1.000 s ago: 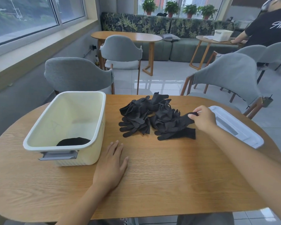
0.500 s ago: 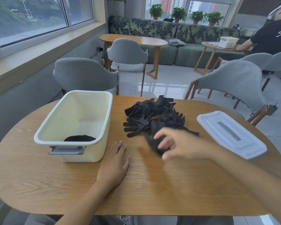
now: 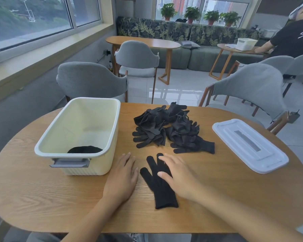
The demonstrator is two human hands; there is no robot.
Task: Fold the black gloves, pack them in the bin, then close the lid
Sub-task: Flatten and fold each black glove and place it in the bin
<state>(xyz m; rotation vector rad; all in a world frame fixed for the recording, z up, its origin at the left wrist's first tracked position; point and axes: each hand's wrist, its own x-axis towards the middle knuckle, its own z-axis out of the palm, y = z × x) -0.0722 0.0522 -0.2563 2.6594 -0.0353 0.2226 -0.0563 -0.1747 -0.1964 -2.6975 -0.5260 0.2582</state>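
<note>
Just one camera here, worn on the person's head, looking forward and down across the bench [image 3: 217, 206]. It's wide-angle, so straight edges bow out toward the frame borders. Both forearms come in from the bottom edge, with the left hand [image 3: 121, 179] and right hand [image 3: 180, 177] close under the lens, near the lower middle. The bin [image 3: 110, 137] sits left of centre, the lid [image 3: 248, 145] to the right, the glove pile [image 3: 166, 126] between them, a bit further out. Past the far bench edge the view takes in chairs, a second table, a sofa and windows. There's no second view, so nothing is shared.
</note>
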